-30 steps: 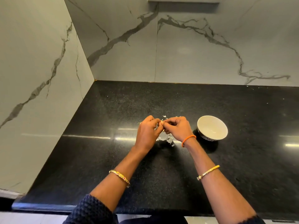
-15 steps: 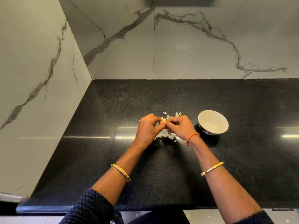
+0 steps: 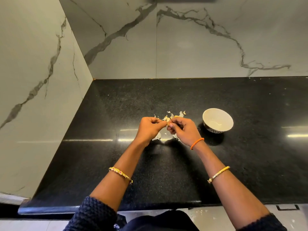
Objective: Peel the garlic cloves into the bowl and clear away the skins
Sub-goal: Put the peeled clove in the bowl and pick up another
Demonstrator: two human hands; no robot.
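Pale yellow and only partly visible, the garlic clove [image 3: 168, 124] sits between the 2 hands, above the table [image 3: 250, 164] and left of the bowl. I read the left hand [image 3: 149, 130] as curled, its fingers [image 3: 162, 125] pinching the clove's left end. The right hand [image 3: 184, 130] is curled as well, thumb and fingers [image 3: 170, 125] pinching the clove's right end; the 2 sets of fingertips nearly touch. Loose skins [image 3: 173, 115] lie scattered on the black speckled table just beyond the hands, and more skins lie beneath them. The white bowl [image 3: 217, 120], dark-patterned outside, stands upright on the table near the right hand, apart from it. I cannot tell what the bowl holds. An orange wrist cord [image 3: 197, 143] circles the right wrist. Marble-veined wall panels [image 3: 200, 47] rise behind the table.
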